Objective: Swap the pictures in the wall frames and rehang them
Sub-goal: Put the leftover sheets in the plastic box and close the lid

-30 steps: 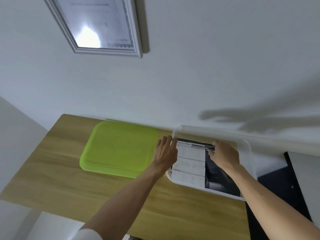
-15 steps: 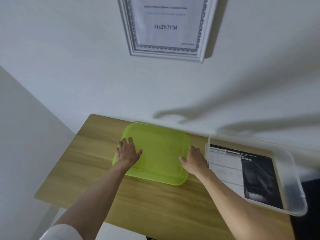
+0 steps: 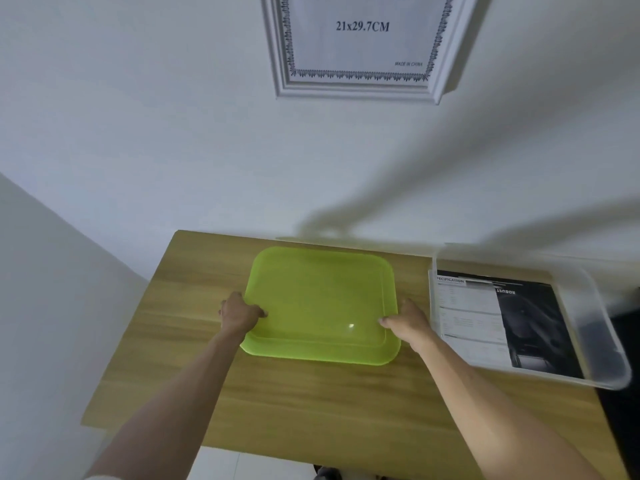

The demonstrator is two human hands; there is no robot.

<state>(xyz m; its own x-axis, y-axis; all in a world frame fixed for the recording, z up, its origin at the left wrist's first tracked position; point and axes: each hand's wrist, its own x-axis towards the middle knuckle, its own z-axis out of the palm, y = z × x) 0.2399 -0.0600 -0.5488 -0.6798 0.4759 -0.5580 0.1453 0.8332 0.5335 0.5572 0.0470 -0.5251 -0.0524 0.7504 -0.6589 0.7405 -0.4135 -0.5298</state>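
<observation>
While gripped at both side edges, sits flat on the wooden table: a lime-green tray, the landmark for everything here. At the tray's left edge, the left hand, thumb hooked over the rim onto the tray's inner surface, remaining fingers curled down around the outside edge. At the tray's right edge, the right hand, thumb likewise laid over the rim, other fingers wrapped round the outer side. From each hand, a bare forearm reaching back toward the bottom of the view. Inside the tray, nothing visible but a small glint of light. Just right of the tray, apart from it, a clear plastic bin on the same table, holding a printed sheet, white text columns on the half nearer the tray, a dark picture on the far half. Above the tray, on the white wall, a hanging white frame with an ornate inner border, cut off at the top, its paper insert reading "21x29.7CM" and "MADE IN CHINA". Between frame and tray, soft arm shadows across the wall.
</observation>
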